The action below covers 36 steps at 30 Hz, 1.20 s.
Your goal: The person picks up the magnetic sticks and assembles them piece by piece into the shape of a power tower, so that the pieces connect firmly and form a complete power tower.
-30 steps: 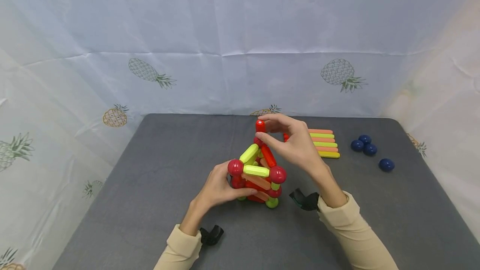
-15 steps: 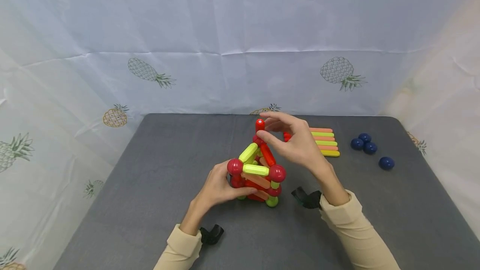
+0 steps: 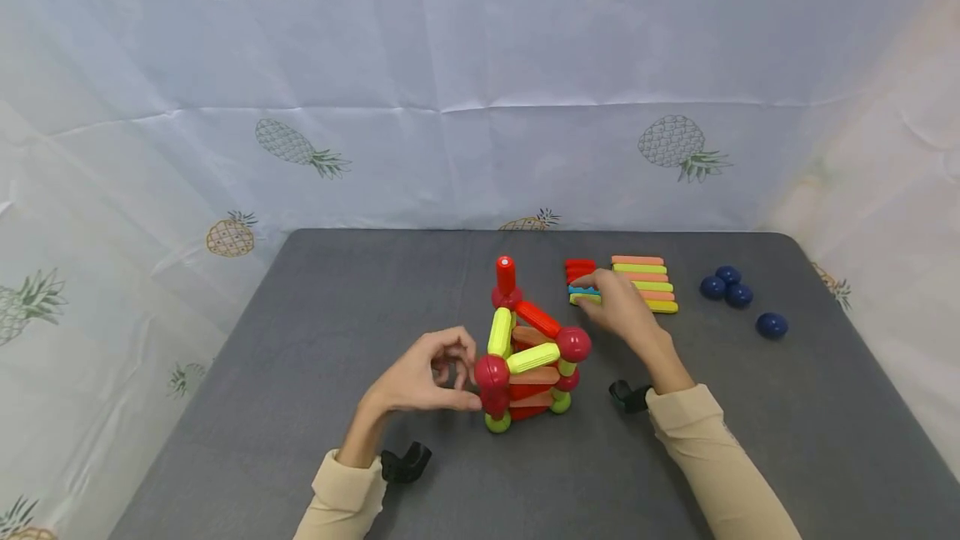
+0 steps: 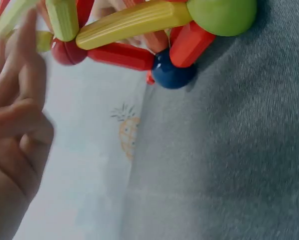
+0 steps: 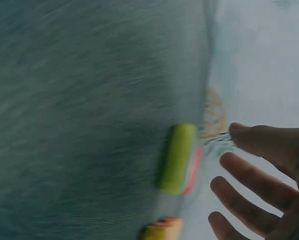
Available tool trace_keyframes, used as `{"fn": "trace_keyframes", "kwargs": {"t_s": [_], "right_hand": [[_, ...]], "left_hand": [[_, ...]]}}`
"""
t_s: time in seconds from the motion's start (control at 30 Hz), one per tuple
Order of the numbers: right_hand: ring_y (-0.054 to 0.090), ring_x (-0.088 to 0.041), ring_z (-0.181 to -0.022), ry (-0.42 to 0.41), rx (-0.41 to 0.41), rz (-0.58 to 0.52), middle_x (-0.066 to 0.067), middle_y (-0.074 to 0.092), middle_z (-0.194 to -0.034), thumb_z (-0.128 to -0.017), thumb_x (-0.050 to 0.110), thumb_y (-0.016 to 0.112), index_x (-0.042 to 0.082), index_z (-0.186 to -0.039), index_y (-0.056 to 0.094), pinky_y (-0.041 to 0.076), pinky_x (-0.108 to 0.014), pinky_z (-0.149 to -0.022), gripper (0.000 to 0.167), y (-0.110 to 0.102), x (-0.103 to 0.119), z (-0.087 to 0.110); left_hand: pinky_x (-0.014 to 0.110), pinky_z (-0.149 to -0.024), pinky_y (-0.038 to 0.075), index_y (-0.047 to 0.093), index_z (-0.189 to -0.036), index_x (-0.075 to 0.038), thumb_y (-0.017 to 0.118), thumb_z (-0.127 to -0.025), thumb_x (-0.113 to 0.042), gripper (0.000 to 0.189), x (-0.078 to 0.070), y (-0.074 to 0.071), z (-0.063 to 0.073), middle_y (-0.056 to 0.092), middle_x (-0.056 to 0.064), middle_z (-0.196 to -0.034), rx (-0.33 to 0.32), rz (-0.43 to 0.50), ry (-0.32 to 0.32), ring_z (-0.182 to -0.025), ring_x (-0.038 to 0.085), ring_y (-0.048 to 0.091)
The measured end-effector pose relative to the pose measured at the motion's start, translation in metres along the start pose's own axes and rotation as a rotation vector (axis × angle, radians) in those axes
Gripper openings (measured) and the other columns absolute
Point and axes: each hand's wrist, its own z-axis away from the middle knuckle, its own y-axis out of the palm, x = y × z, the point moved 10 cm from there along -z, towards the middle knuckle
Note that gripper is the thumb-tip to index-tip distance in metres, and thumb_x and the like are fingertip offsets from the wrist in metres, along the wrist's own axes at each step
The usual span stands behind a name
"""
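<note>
A frame of magnetic rods and balls (image 3: 534, 358) stands on the table, with red, yellow-green and salmon rods. On the red ball at its top, a red rod (image 3: 506, 275) points upward. My left hand (image 3: 414, 375) is beside the frame's left side, fingers loosely bent and thumb near a red ball (image 3: 492, 373); contact is unclear. The left wrist view also shows a blue ball (image 4: 173, 71) and a green ball (image 4: 224, 14) low on the frame. My right hand (image 3: 621, 308) hovers by the short rods (image 3: 581, 267), fingers spread around nothing, near a lime short rod (image 5: 178, 159).
Long rods (image 3: 642, 268) in salmon, lime and yellow lie in a row right of the short ones. Several dark blue balls (image 3: 738, 296) sit farther right, one (image 3: 772, 325) apart. A pineapple-print cloth (image 3: 442, 165) hangs behind the grey table (image 3: 360, 298).
My right hand has left the upright red rod and moved right and down to the short rods. My left hand has loosened from the frame, which has turned and sits slightly lower.
</note>
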Motion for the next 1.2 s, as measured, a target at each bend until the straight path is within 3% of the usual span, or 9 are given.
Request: {"fn": "trace_keyframes", "kwargs": {"t_s": [0.13,0.27,0.43,0.6,0.77,0.9,0.97,1.1,1.2], "right_hand": [[0.064,-0.040,-0.111,0.024,0.059,0.083,-0.024,0.071,-0.122,-0.089,0.002,0.074,-0.004,-0.122,0.071,0.057,-0.052,-0.089,0.033,0.015,-0.013,-0.001],[0.065,-0.038,-0.107,0.032,0.056,0.130,-0.024,0.071,-0.116,-0.087,0.001,0.076,-0.005,-0.119,0.072,0.057,-0.052,-0.089,0.033,0.021,-0.016,-0.001],[0.064,-0.033,-0.091,0.042,0.044,0.149,-0.023,0.069,-0.102,-0.085,0.002,0.079,-0.007,-0.110,0.075,0.057,-0.048,-0.082,0.027,0.026,-0.016,-0.001],[0.067,-0.035,-0.093,0.019,0.029,0.121,-0.024,0.074,-0.106,-0.085,0.000,0.079,-0.006,-0.111,0.075,0.057,-0.050,-0.087,0.027,0.028,-0.016,0.002],[0.071,-0.038,-0.097,0.018,-0.051,-0.052,-0.024,0.074,-0.111,-0.089,0.004,0.076,-0.006,-0.116,0.072,0.058,-0.052,-0.088,0.029,0.007,-0.006,0.006],[0.072,-0.034,-0.093,-0.037,-0.200,-0.247,-0.021,0.075,-0.106,-0.090,0.010,0.078,-0.002,-0.119,0.070,0.060,-0.049,-0.085,0.032,-0.029,0.020,0.010],[0.073,-0.025,-0.092,-0.069,-0.279,-0.331,-0.018,0.075,-0.105,-0.090,0.012,0.079,0.001,-0.120,0.070,0.060,-0.037,-0.086,0.033,-0.050,0.035,0.014],[0.071,-0.003,-0.087,-0.142,-0.404,-0.481,-0.015,0.076,-0.101,-0.088,0.009,0.080,0.003,-0.118,0.072,0.056,-0.016,-0.086,0.033,-0.084,0.063,0.025],[0.070,0.003,-0.084,-0.189,-0.426,-0.572,-0.007,0.076,-0.098,-0.086,0.005,0.081,0.003,-0.116,0.072,0.055,-0.015,-0.087,0.031,-0.098,0.080,0.033]], "left_hand": [[0.024,-0.050,0.032,0.050,-0.129,-0.009,0.093,-0.074,-0.029,0.073,0.001,-0.007,-0.003,0.058,0.013,-0.112,-0.082,-0.038,0.013,-0.073,0.021,0.047],[0.024,-0.055,0.038,0.033,-0.156,-0.017,0.091,-0.072,-0.047,0.106,0.009,0.005,-0.011,0.056,0.009,-0.126,-0.026,-0.073,-0.019,-0.082,0.017,0.051],[0.025,-0.069,0.053,0.031,-0.157,-0.015,0.093,-0.070,-0.029,0.107,0.017,0.020,-0.019,0.060,0.005,-0.113,0.060,-0.052,-0.083,-0.092,0.009,0.057],[0.023,-0.062,0.043,0.041,-0.144,-0.017,0.094,-0.062,-0.029,0.098,0.012,0.019,-0.021,0.050,0.004,-0.106,0.023,-0.129,-0.049,-0.083,0.010,0.048],[0.027,-0.069,0.050,0.043,-0.144,-0.020,0.092,-0.067,-0.040,0.093,0.010,0.015,-0.020,0.051,0.002,-0.120,-0.066,-0.197,-0.041,-0.090,0.016,0.055],[0.025,-0.063,0.047,0.053,-0.128,-0.016,0.094,-0.067,-0.032,0.075,0.009,0.004,-0.020,0.057,0.000,-0.100,-0.197,-0.241,-0.049,-0.077,0.028,0.056],[0.023,-0.056,0.040,0.057,-0.120,-0.015,0.095,-0.068,-0.026,0.066,0.007,0.000,-0.020,0.054,0.000,-0.088,-0.249,-0.270,-0.029,-0.066,0.030,0.050],[0.019,-0.055,0.036,0.062,-0.117,-0.017,0.095,-0.070,-0.021,0.058,0.003,0.000,-0.022,0.058,-0.002,-0.090,-0.257,-0.272,0.013,-0.062,0.029,0.047],[0.021,-0.058,0.042,0.065,-0.116,-0.019,0.095,-0.071,-0.023,0.055,0.001,0.002,-0.023,0.062,-0.002,-0.098,-0.245,-0.280,0.023,-0.068,0.025,0.052]]}}
